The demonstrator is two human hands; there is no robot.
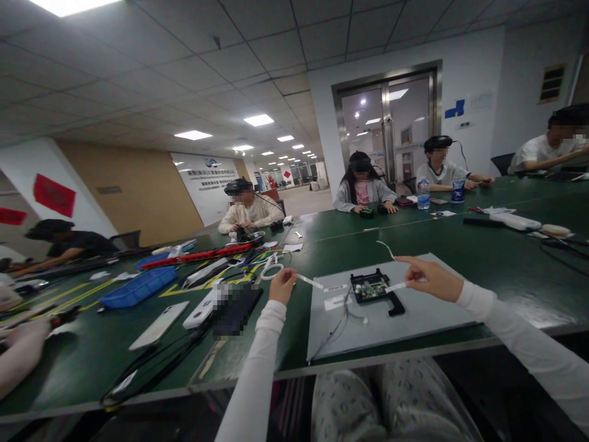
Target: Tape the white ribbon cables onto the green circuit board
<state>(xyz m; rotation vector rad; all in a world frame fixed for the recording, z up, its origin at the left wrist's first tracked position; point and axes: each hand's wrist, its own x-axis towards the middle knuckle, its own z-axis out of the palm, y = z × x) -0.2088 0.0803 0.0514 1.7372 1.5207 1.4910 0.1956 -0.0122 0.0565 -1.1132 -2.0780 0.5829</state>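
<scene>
My left hand point(281, 286) is closed in a pinch on a thin white strip point(310, 281), which looks like tape and points right over the grey board's left edge. Just behind that hand is a white ring point(271, 271); I cannot tell whether the strip joins it. My right hand point(429, 279) pinches a short pale strip point(396, 286) beside a black frame with a green circuit board point(375, 285). Another curled strip point(385, 248) rises from its extended index fingertip. Thin wires point(345, 313) and printed white labels point(334, 302) lie left of the frame.
Beneath the frame is a flat grey board point(405, 325) on the green table point(294, 334). To the left lie a dark phone-like slab point(237, 311), a white phone point(159, 325), cables and a blue tray point(138, 287). Several people sit around the table; a bottle point(424, 195) stands at the far side.
</scene>
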